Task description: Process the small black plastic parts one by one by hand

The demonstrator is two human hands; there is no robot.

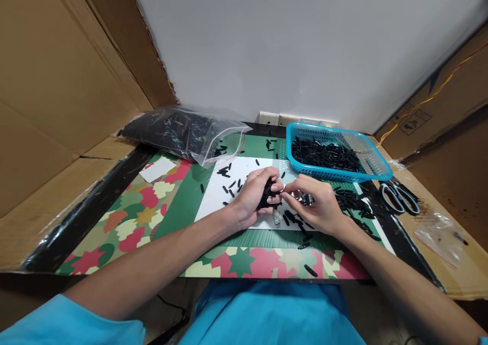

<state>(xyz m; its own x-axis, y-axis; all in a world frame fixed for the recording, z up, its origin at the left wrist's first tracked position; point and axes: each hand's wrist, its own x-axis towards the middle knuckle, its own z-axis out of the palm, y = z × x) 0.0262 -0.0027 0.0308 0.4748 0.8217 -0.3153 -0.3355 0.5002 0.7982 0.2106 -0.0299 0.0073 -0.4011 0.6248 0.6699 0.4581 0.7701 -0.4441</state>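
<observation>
My left hand point(253, 195) is curled around a clump of small black strips point(267, 196) above a white sheet point(211, 202). Close against its fingertips, my right hand point(318, 202) pinches with thumb and forefinger at the edge of that clump. What lies between those two fingertips is too small to make out. Loose black pieces point(292, 218) lie under and between the hands, and others are scattered on the sheet to the left. A small clear, shiny item point(277, 218) shows just below my left hand.
A blue basket point(339, 176) of black pieces stands at the back right. Scissors point(400, 198) and a small clear bag point(438, 238) lie to the right. A large zip bag point(179, 134) of dark pieces sits at the back left, near a white paper point(157, 169). Cardboard walls flank both sides.
</observation>
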